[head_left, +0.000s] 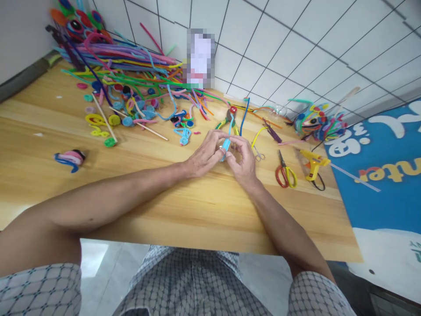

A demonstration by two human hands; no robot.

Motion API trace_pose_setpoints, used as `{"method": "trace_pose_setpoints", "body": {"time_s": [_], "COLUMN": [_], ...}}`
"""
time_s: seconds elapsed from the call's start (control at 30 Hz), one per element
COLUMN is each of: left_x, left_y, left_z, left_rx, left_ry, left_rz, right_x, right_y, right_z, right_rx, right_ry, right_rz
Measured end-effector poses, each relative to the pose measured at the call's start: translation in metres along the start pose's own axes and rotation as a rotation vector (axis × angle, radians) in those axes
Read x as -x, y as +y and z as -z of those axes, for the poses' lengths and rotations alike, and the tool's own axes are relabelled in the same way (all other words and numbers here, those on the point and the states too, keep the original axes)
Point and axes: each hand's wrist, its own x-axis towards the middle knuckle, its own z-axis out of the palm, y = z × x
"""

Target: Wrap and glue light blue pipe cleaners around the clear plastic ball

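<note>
Both of my hands meet over the middle of the wooden table [197,210]. My left hand [205,153] and my right hand [241,160] pinch a light blue pipe cleaner [226,145] between their fingertips; part of it looks coiled, and a thin end rises toward the back. Each hand's fingers are closed on it. Just behind the hands lie green-handled pliers [226,123].
A large heap of coloured pipe cleaners [125,61] fills the back left, with small coils and wooden sticks [105,118] in front. To the right lie red-and-yellow scissors [286,173], a yellow glue gun [312,163] and a colourful pipe-cleaner figure [319,120]. A blue banner [378,175] borders the right edge.
</note>
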Motion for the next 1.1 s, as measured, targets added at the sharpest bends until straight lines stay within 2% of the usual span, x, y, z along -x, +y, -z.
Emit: {"method": "trace_pose_setpoints", "body": {"time_s": [0.2, 0.33, 0.73, 0.9, 1.1], "left_x": [0.000, -0.001, 0.001, 0.003, 0.005], "left_y": [-0.001, 0.002, 0.006, 0.004, -0.001], "left_z": [0.000, 0.001, 0.001, -0.001, 0.001], "left_rx": [0.126, 0.221, 0.180, 0.186, 0.197], "left_ry": [0.002, -0.022, -0.004, 0.034, 0.055], "left_rz": [0.192, 0.258, 0.177, 0.193, 0.194], "right_x": [0.002, 0.002, 0.003, 0.006, 0.004], "right_y": [-0.004, -0.007, -0.010, -0.007, -0.012], "right_z": [-0.005, -0.007, -0.007, -0.007, -0.008], "right_rx": [0.048, 0.088, 0.106, 0.092, 0.117], "right_ry": [0.056, 0.044, 0.045, -0.018, -0.021], "right_rz": [0.111, 0.169, 0.205, 0.141, 0.158]}}
